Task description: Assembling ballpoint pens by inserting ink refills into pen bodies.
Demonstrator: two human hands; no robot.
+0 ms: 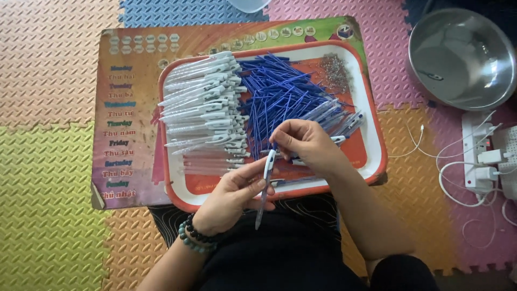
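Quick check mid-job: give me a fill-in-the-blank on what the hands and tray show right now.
1. Both hands, left hand and right hand, hold one ____.
2. The blue refills lie in a tray with a ____ rim.
3. The white pen bodies are stacked on the tray's ____ side.
4. The steel bowl sits at the picture's upper ____.

Missing: pen; red; left; right

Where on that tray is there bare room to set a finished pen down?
Bare orange floor shows on the tray at the near-right corner, right of the right hand, and in a strip along the near rim below the white pens. The middle is crowded with blue refills; springs fill the far-right corner.
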